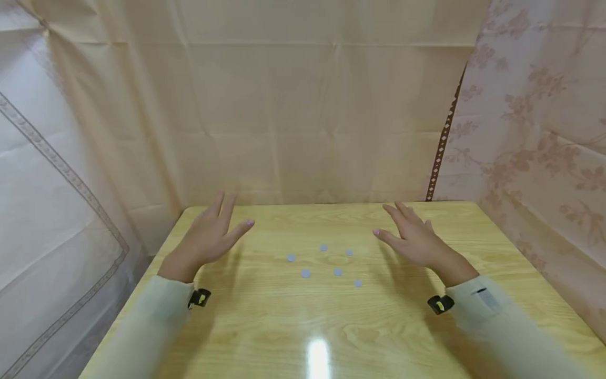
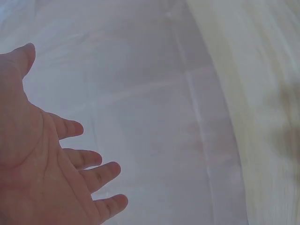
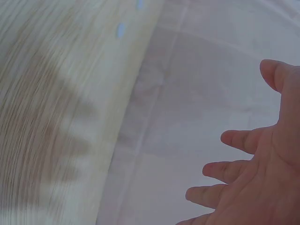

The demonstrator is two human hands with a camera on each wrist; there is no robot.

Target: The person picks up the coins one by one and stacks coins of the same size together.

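Note:
Several small, flat, pale blue-grey discs lie apart from one another on the wooden table, among them a left disc, a front disc and a right disc. To their left, my left hand hovers over the table with fingers spread, holding nothing. On the other side my right hand is likewise raised, its fingers spread and nothing in them. Both wrist views show bare palms, the left hand and the right hand. What the discs are made of cannot be told.
The wood-grain table ends at a far edge against a beige curtain. A white cloth hangs at the left and a floral cloth at the right. Each wrist bears a small black device, such as the left one.

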